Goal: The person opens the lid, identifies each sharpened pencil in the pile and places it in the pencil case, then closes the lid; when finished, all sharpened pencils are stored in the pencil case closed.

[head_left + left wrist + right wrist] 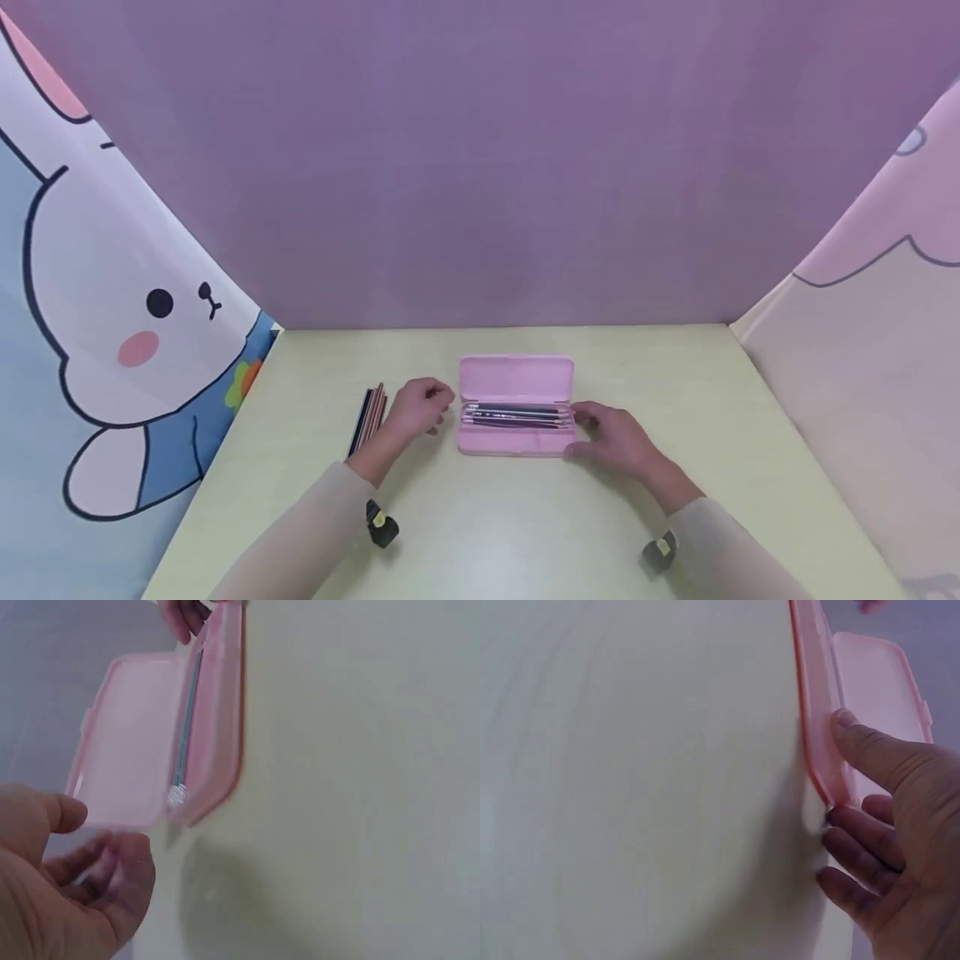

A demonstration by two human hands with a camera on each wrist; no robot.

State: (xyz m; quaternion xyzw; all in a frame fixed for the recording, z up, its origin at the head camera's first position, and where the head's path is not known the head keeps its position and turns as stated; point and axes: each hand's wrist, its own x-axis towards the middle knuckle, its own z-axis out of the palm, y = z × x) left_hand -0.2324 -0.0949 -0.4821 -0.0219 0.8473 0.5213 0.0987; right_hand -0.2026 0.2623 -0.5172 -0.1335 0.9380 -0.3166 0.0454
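Observation:
A pink pencil case [517, 442] lies open on the table with its lid [516, 377] tipped back. Several pencils [517, 414] lie lengthwise inside it. My right hand [615, 439] holds the case's right end, thumb on the front side and fingers around the end, as the right wrist view also shows. Just off the left end is my left hand [416, 408], its fingers loosely bent with nothing between them. In the left wrist view the left thumb and fingertips [135, 859] appear close to the lid's corner. More pencils [369, 417] lie bunched left of the left hand, partly hidden by the left forearm.
The pale table [517, 525] ends at a purple wall panel [510, 167] behind. A panel with a cartoon rabbit [112, 292] stands at the left, and a pink and cream panel [885, 333] at the right. Dark wrist cameras sit under both wrists.

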